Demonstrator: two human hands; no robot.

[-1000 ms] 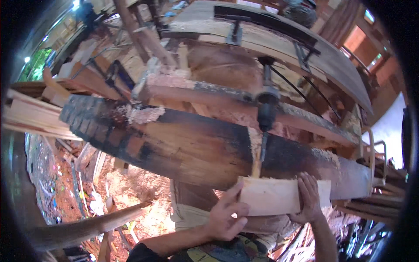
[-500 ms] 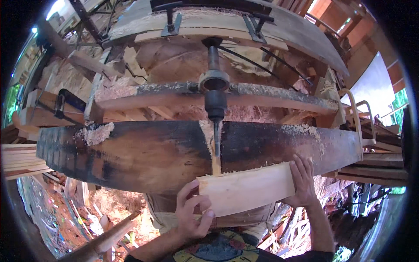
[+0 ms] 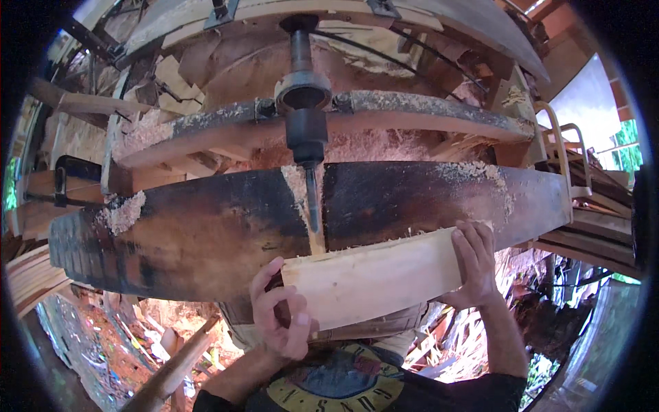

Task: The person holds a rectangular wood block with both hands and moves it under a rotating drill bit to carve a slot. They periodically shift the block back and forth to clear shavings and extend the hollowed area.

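Observation:
A pale rectangular wooden block lies tilted at the near edge of a dark, worn plank table, its right end higher than its left. My left hand grips the left end, fingers curled round the corner. At the other end my right hand clasps the block with the fingers over its top edge. Just beyond the block, a drill bit hangs in a black chuck on a horizontal shaft. Wood fibres fringe the block's far edge.
Shavings lie on both sides of the table. Behind the chuck runs a wooden crossbeam. A bent wooden handle rises at the right, and stacked boards stick out there. A pole slants at lower left.
The view has shifted, so the chuck and the table appear further left and higher. The block stays between both hands, near the drill bit.

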